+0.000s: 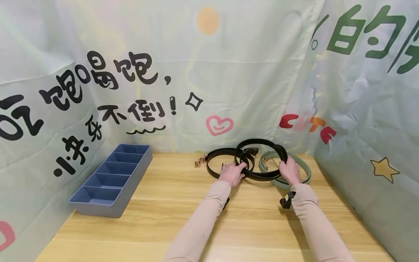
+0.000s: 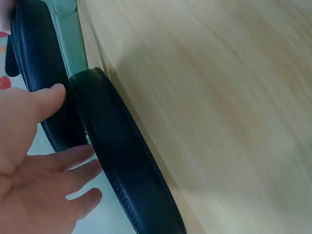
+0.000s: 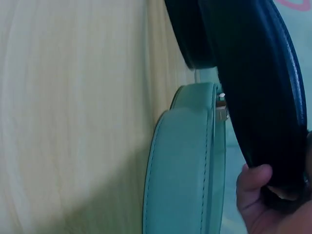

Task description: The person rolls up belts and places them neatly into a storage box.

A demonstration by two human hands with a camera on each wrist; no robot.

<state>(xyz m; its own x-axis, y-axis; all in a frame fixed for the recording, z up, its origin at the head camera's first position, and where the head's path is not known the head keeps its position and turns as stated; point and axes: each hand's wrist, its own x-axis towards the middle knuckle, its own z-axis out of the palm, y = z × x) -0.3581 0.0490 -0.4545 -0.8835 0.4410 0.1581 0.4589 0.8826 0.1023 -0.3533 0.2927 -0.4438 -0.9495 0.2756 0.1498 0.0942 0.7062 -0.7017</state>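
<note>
A coiled black belt (image 1: 260, 141) is raised at a tilt, its right side gripped by my right hand (image 1: 290, 170). In the right wrist view the thumb and fingers curl round this belt (image 3: 261, 92). My left hand (image 1: 233, 174) is at its lower left, fingers spread; in the left wrist view the thumb lies against the raised belt (image 2: 41, 58). A second coiled black belt (image 1: 223, 150) with a gold-coloured buckle (image 1: 200, 161) rests on the table beside the left hand. Behind and below the right hand lies a coiled light green belt (image 1: 307, 170).
A grey-blue tray (image 1: 126, 189) with several compartments in a row stands on the left of the wooden table (image 1: 157, 233). Printed cloth walls (image 1: 255, 87) enclose the table at the back and sides. A dark camera device (image 1: 286, 201) is at the right wrist.
</note>
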